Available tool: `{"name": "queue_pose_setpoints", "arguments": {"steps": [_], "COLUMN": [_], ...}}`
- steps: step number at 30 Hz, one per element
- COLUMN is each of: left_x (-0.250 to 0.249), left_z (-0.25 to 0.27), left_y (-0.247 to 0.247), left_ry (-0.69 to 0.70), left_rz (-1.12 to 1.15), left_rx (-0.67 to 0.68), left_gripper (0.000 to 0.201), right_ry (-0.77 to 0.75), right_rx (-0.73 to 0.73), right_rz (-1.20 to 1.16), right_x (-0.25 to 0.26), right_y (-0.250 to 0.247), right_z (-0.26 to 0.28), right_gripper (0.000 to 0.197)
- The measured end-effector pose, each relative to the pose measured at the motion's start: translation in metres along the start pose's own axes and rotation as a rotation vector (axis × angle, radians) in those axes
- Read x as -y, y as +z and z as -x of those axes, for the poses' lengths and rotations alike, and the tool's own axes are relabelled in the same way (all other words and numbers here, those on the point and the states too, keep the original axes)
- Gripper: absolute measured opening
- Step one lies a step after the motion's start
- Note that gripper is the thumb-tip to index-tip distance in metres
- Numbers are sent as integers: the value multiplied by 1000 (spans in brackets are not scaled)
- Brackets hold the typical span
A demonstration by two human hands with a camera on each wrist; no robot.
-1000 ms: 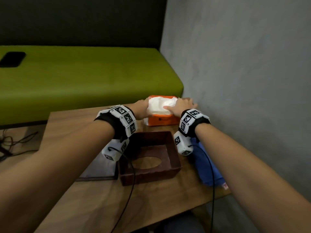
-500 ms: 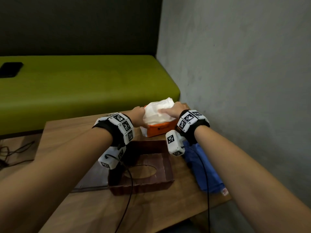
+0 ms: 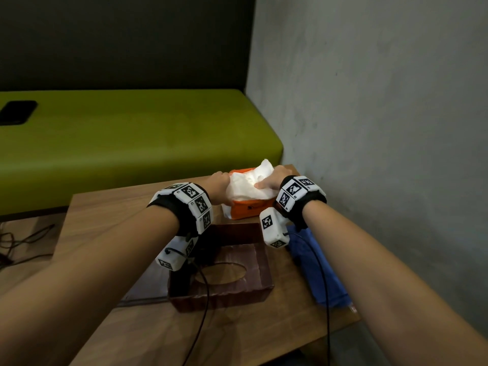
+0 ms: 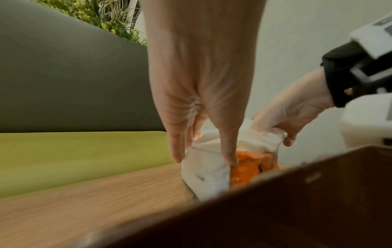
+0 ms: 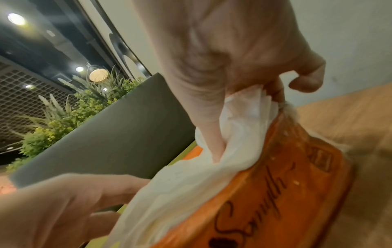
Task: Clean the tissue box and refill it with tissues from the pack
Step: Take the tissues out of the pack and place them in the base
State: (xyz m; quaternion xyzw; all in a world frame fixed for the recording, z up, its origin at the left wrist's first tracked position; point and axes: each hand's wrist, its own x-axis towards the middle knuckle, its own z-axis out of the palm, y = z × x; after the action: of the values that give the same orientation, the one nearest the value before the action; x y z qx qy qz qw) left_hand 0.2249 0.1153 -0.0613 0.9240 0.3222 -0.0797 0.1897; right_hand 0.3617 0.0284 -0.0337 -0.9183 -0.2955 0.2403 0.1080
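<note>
An orange tissue pack (image 3: pixel 244 209) lies open at the table's far end, with a white stack of tissues (image 3: pixel 249 184) rising out of its top. My left hand (image 3: pixel 221 180) grips the stack's left end between thumb and fingers (image 4: pixel 230 153). My right hand (image 3: pixel 267 180) pinches the right end, thumb (image 5: pixel 212 134) pressed into the tissues (image 5: pixel 239 132), fingers curled behind. The pack (image 5: pixel 275 193) tilts up on the right side. Just nearer stands the brown tissue box (image 3: pixel 260 285), open side up, its oval slot at the bottom.
A blue cloth (image 3: pixel 319 270) lies right of the box near the table's right edge. A flat brown panel (image 3: pixel 144 289) lies to the box's left. A grey wall (image 3: pixel 369 128) is close on the right, a green bench (image 3: pixel 132 138) behind the table.
Both hands went from lying flat on the tissues to gripping their ends. The stack has risen out of the pack, highest at the far right, and the pack has tilted.
</note>
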Motion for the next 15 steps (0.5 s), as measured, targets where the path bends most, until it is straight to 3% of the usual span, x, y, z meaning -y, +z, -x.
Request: {"name": "queue_pose_setpoints", "arguments": {"steps": [7, 11, 15], "left_x": [0, -1, -1], "left_z": [2, 2, 2], "left_y": [0, 2, 2], "left_ry": [37, 51, 43], "left_rz": [-18, -36, -51], "left_rx": [-2, -6, -6], "left_gripper": [72, 68, 66], "right_ry": [-21, -18, -63], "right_rx": [-6, -79, -136], "right_rz": [-144, -114, -260], "right_x": [-5, -4, -2], "right_y": [3, 8, 5], "right_z": [1, 5, 5], "right_gripper": [75, 71, 64]}}
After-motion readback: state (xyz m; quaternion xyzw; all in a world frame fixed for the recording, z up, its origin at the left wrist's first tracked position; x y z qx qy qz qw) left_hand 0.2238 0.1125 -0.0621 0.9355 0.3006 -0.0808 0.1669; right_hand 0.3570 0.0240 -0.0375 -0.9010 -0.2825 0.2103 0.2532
